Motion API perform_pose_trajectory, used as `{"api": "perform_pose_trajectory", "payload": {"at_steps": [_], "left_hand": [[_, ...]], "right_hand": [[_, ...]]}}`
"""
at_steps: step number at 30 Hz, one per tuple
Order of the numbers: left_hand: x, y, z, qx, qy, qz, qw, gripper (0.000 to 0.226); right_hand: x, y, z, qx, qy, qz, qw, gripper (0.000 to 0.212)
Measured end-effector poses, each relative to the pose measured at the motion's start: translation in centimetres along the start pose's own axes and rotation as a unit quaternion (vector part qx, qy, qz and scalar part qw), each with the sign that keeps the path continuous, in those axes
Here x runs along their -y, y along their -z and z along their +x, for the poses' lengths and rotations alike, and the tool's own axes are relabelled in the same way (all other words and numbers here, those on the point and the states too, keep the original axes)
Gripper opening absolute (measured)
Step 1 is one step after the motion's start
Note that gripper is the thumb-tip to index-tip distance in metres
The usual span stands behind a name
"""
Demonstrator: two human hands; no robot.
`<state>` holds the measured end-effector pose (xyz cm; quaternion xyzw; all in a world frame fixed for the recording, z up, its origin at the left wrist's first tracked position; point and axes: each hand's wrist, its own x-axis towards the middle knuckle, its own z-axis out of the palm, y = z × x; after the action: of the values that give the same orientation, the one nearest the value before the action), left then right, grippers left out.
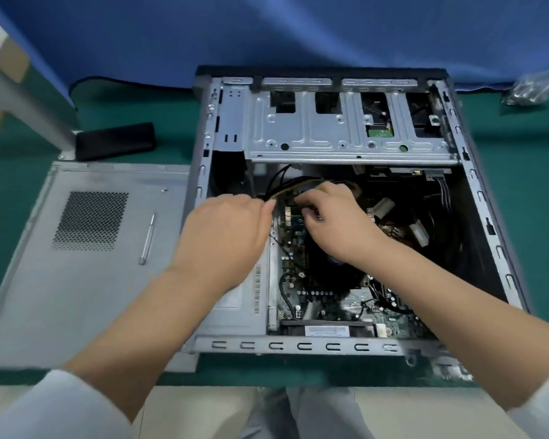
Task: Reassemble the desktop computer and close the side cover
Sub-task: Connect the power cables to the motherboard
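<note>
**Both hands at the cable bundle inside the open case**

Head view: the desktop computer case (330,201) lies on its side on a green mat (171,122), its interior facing up. The removed side cover (86,258) lies flat on the mat just to the left of the case, touching its edge, vented grille upward. A slim silver screwdriver (147,239) rests on the cover, and a small screw (164,190) lies near the cover's far edge.

Inside the case, the metal drive cage (330,128) spans the far end, and the green motherboard (327,299) shows at the near end. A bundle of yellow and black power cables (293,185) runs across the middle.

The left hand (225,229) reaches in over the silver power supply (235,299), fingers curled toward the bundle; it appears to pinch a cable, though motion blur makes the contact unclear. The right hand (333,217) has its fingers curled down around a connector or cable at the bundle, above the motherboard.

A black rectangular object (116,141) lies on the mat beyond the cover, and a clear plastic bag (534,88) sits at the far right against the blue cloth (267,36).
</note>
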<state>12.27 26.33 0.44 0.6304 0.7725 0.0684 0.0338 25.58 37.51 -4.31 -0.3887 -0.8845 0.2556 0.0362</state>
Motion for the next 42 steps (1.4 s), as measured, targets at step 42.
{"api": "perform_pose_trajectory", "payload": {"at_steps": [42], "left_hand": [[0.4,-0.7,0.3,-0.014,0.027,-0.004,1.000,0.051]], "right_hand": [[2.3,-2.8,5.4,0.122,-0.044,-0.197,0.972,0.051]]}}
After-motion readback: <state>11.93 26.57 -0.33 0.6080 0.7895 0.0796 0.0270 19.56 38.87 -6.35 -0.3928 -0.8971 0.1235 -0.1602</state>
